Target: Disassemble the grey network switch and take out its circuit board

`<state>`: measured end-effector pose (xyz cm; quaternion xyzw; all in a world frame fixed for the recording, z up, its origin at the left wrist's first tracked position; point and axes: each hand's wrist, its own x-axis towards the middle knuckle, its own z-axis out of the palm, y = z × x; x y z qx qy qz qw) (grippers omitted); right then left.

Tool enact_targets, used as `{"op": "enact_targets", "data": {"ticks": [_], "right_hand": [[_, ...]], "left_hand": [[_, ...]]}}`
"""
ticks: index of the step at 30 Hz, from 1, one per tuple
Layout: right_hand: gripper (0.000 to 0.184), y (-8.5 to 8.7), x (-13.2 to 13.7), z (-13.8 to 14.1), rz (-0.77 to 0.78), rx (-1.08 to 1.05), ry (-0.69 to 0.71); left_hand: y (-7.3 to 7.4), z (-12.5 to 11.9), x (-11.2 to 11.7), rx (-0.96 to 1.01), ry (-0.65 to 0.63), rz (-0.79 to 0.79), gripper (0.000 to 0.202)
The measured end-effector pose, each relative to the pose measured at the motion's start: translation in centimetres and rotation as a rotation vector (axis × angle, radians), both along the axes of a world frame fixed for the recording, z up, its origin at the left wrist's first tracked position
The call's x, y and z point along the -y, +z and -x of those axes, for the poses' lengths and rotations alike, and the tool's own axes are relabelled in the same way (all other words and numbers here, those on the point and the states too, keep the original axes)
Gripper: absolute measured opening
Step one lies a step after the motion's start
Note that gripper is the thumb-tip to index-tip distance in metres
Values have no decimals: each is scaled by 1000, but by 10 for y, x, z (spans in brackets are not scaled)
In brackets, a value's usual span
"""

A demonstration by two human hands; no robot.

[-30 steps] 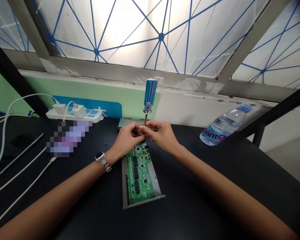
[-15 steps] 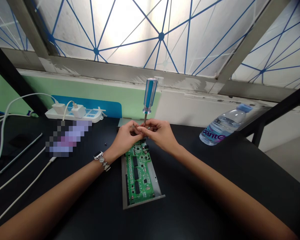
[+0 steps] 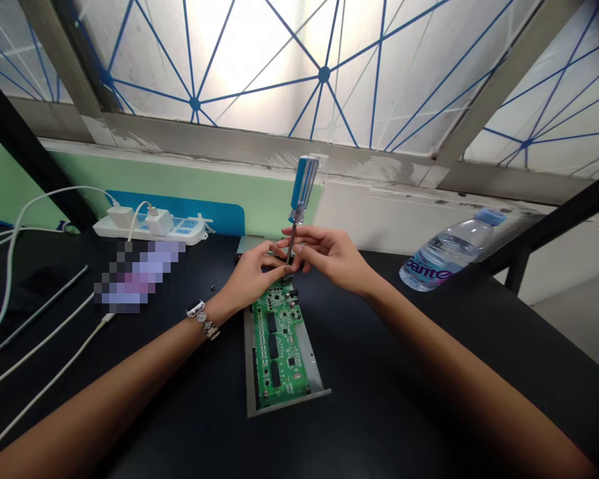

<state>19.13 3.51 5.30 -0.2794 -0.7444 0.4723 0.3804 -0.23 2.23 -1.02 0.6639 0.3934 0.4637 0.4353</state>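
Observation:
A screwdriver (image 3: 303, 188) with a blue and clear handle stands nearly upright, tilted slightly right, over the far end of a green circuit board (image 3: 281, 356). The board lies in a shallow metal tray (image 3: 310, 359). My left hand (image 3: 257, 271), closed, has thumb and fingertips at the low part of the shaft, close to the board. My right hand (image 3: 337, 258) comes from the other side, its thumb and fingers closed loosely about the shaft below the handle. The screwdriver's tip is hidden by my fingers.
A water bottle (image 3: 446, 256) leans at the right near the wall. On the left are a white power strip (image 3: 180, 233) with chargers, a blurred-out phone (image 3: 142, 276) and several cables. Tiny dark screw-like pieces (image 3: 212, 289) lie left of my left hand.
My right hand has shifted slightly right and its fingers have loosened and spread a little. The screwdriver handle has turned and leans slightly more to the right. My left hand stays nearly in place.

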Motion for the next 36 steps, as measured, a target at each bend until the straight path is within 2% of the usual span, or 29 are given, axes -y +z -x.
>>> {"op": "enact_targets", "data": {"ticks": [6, 10, 14, 18, 21, 26, 31, 36], "right_hand": [[28, -5, 0, 3, 17, -47, -75], [26, -8, 1, 6, 5, -71, -141], [27, -8, 4, 10, -51, -68, -205], [26, -10, 5, 14, -113, -55, -273], [25, -14, 5, 16, -138, -45, -317], [22, -16, 6, 18, -145, -57, -359], [28, -16, 9, 21, -161, -64, -387], [31, -16, 9, 23, -196, -35, -418]], "left_hand": [[1, 1, 2, -49, -39, -36, 29], [0, 1, 5, -125, -33, -140, 32], [3, -2, 9, -173, 45, -232, 31], [6, -7, 13, -186, 195, -288, 29], [8, -10, 14, -167, 246, -301, 26], [11, -13, 15, -167, 263, -302, 22], [10, -14, 14, -139, 257, -268, 18], [6, -12, 13, -42, 199, -202, 14]]}}
